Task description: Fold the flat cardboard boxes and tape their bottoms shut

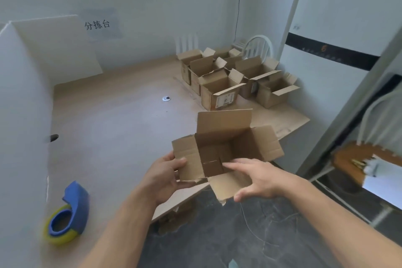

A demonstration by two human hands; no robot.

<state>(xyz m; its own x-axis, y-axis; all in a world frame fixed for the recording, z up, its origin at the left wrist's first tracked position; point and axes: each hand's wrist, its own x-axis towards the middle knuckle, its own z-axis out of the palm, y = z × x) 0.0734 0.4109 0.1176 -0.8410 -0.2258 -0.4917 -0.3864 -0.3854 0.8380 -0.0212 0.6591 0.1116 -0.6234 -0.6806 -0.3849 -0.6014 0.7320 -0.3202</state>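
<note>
A small brown cardboard box [219,137] is held in the air over the table's front edge, its open top facing me and its flaps spread outward. My left hand [165,177] grips the box's left side, thumb on the left flap. My right hand [252,177] holds the near flap, fingers reaching over its edge into the box and thumb underneath. A blue tape dispenser [69,215] with a yellowish tape roll lies on the table at the lower left, away from both hands.
Several folded open-top boxes [228,80] stand grouped at the table's far right. A white partition board [24,115] walls the left side of the wooden table [119,128]. A white chair [258,47] stands behind the boxes. Dark floor lies below right, with cardboard pieces under the table edge.
</note>
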